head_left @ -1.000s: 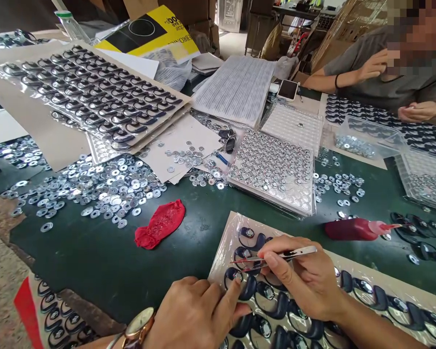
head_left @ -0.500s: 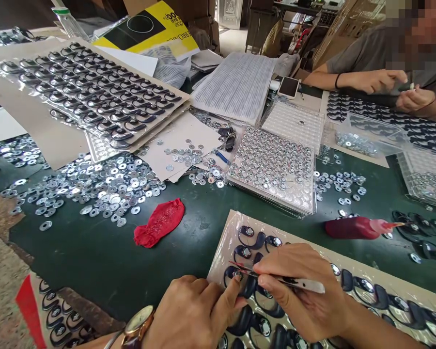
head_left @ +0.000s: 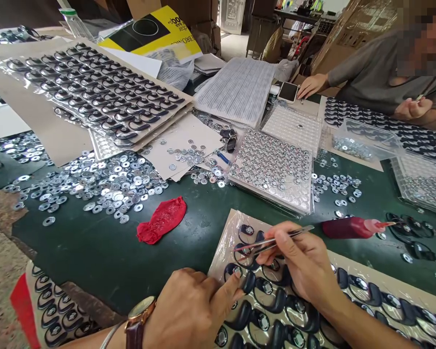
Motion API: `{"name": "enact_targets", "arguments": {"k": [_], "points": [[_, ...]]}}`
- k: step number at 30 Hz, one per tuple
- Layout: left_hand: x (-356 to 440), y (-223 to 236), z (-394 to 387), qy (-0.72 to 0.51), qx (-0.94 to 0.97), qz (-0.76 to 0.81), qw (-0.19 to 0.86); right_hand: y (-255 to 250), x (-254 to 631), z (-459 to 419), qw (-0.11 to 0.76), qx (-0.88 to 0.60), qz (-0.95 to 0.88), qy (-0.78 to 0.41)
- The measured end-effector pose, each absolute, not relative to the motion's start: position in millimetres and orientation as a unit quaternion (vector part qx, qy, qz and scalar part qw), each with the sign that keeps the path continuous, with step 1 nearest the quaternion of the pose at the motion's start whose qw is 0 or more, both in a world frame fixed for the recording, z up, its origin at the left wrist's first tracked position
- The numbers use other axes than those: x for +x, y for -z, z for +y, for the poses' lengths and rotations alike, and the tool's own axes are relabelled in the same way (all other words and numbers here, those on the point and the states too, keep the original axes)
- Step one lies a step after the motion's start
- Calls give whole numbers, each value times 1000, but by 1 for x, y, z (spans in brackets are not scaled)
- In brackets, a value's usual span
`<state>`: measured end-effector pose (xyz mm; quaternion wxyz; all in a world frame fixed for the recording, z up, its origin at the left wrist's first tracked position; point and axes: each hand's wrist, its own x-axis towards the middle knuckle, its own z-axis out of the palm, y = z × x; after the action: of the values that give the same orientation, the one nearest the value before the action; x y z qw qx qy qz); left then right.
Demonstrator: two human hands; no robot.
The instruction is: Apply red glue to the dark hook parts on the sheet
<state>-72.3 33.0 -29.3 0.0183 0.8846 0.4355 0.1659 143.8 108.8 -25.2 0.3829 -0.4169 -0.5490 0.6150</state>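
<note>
My left hand [head_left: 192, 305] lies at the left edge of a card [head_left: 220, 252] with film-wrapped rows of black hook-shaped earphone pieces [head_left: 267, 287]. Its index finger is stretched out, its tip touching the silver round part of one piece; the other fingers are curled and hold nothing visible. My right hand [head_left: 305, 266] grips a pair of metal tweezers [head_left: 256, 244] with reddish tips. Those tips are slightly apart, over the piece just above my left fingertip. Whether they touch it, or hold a thin wire, I cannot tell.
Loose washers [head_left: 112, 189], a red cloth [head_left: 162, 220] and a red-filled squeeze bottle [head_left: 349, 228] lie on the green tabletop [head_left: 94, 257]. Beyond are a tray of round metal parts [head_left: 272, 160] and stacked earphone cards [head_left: 94, 92]. Across the table sits another person [head_left: 366, 72], one hand near a phone [head_left: 288, 92].
My right hand has lifted and turned, bringing the tweezers up from the piece under my left finger to the one above. My left hand stays. The other person's hand has moved beside the phone.
</note>
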Motion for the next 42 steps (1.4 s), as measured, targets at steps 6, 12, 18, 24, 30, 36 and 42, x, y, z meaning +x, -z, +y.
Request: {"name": "enact_targets", "arguments": {"k": [6, 12, 18, 24, 30, 36, 42], "points": [[-70, 30, 31, -191, 878, 439, 13, 15, 155, 106, 445, -451, -542, -552], [-72, 29, 34, -222, 869, 434, 81, 2, 161, 95, 413, -481, -597, -493], [-73, 9, 35, -280, 833, 463, 118, -16, 156, 82, 394, -462, -707, -362], [-67, -15, 34, -321, 799, 444, 247, -45, 132, 65, 256, -325, -872, -261], [-98, -14, 31, -345, 743, 512, 260, -22, 184, 108, 56, -443, -878, 171], [-101, -10, 23, -347, 789, 449, 236, 10, 241, 156, -101, -431, -829, 342], [-102, 5, 28, -294, 864, 385, 138, -19, 212, 144, 375, -441, -807, 112]]}}
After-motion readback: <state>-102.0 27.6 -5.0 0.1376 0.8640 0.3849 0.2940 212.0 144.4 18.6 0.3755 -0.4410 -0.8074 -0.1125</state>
